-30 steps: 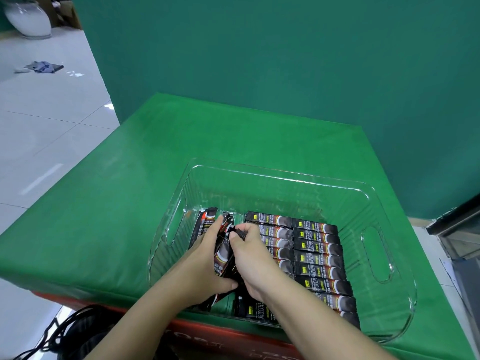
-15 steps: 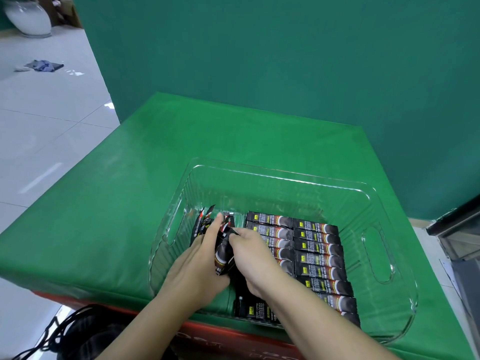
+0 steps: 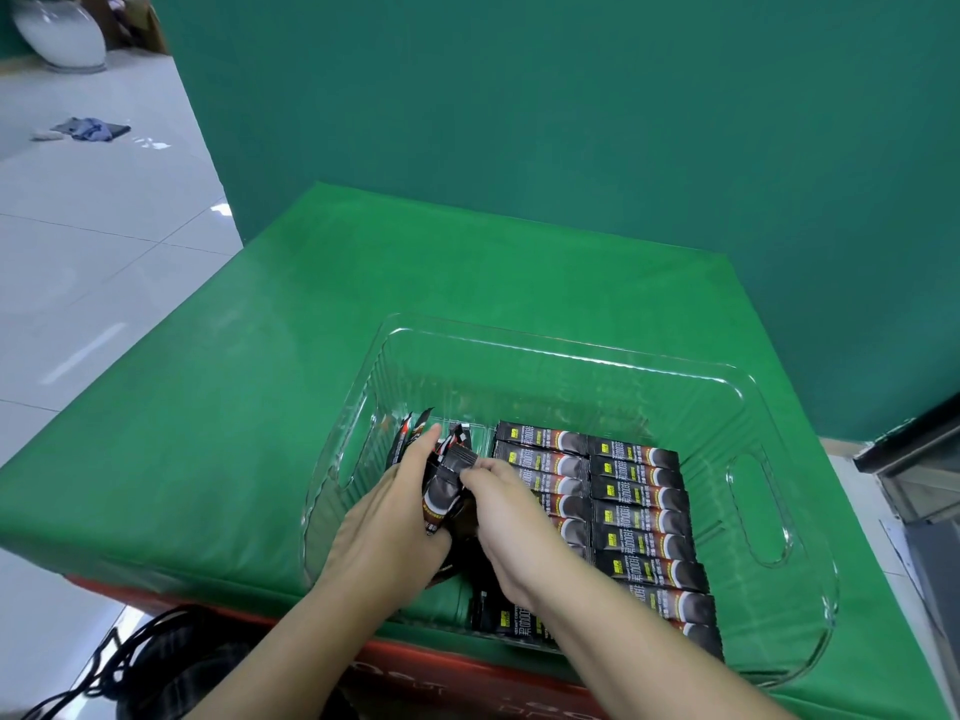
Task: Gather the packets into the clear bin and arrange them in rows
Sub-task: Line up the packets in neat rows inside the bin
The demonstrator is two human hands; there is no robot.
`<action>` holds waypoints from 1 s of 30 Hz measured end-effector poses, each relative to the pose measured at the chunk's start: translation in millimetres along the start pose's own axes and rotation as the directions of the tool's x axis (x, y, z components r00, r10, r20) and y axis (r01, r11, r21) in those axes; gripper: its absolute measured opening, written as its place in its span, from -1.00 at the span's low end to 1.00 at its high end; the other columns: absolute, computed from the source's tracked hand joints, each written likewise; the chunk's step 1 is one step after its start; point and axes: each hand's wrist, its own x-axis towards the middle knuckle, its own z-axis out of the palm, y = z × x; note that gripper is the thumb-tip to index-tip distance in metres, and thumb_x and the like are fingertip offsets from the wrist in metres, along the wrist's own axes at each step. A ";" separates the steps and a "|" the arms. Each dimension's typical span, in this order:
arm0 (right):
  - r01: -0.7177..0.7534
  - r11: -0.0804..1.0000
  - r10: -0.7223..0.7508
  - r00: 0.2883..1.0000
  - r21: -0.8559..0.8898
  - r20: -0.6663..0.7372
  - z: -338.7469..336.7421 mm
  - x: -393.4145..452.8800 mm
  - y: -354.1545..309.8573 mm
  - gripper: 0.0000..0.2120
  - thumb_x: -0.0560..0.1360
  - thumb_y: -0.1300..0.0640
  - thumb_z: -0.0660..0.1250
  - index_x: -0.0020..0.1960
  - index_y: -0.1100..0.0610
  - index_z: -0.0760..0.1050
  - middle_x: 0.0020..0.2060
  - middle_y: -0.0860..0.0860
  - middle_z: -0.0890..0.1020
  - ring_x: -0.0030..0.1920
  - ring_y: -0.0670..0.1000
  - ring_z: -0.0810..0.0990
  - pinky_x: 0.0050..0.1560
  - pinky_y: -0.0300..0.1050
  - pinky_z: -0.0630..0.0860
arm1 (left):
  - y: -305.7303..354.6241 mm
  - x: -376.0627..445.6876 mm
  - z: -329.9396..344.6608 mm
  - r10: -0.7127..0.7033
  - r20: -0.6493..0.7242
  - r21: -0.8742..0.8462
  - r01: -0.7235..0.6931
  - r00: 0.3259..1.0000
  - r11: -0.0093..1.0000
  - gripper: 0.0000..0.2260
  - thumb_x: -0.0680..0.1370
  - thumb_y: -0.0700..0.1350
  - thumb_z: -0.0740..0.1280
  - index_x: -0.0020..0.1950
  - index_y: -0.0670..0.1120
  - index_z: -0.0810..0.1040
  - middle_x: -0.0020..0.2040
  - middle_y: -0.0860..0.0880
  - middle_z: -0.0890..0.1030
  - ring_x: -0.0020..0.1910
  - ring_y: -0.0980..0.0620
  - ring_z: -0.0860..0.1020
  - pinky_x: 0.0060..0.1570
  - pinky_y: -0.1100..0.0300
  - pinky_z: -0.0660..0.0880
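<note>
Presently, clear bin [image 3: 779, 662] at the near right corner of the green table [image 3: 208, 459]: partly filled. Two rows of packets [image 3: 639, 506] lie flat, side by side, running from the bin's near wall toward its middle; judged done. Left hand [image 3: 387, 517], fingers curled round a loose bundle [image 3: 441, 491] near the bin's left wall. Right hand [image 3: 506, 506] pinches one packet's end from that bundle. Left to do: a third row. Far part of the bin floor: bare. No packets visible on the table outside the bin.
</note>
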 end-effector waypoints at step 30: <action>0.345 0.164 0.342 0.859 -0.924 0.381 18.2 18.4 12.0 -0.71 0.54 0.12 0.25 -0.35 0.12 0.41 -0.37 0.05 0.52 -0.47 -0.04 0.41 -0.42 -0.24 0.36 | 25.2 -8.8 -34.9 0.036 -0.141 -0.095 -0.049 0.989 0.994 -0.17 0.46 -0.15 0.37 0.41 0.41 -0.10 0.30 0.19 0.45 0.06 0.03 0.53 -0.03 0.02 0.50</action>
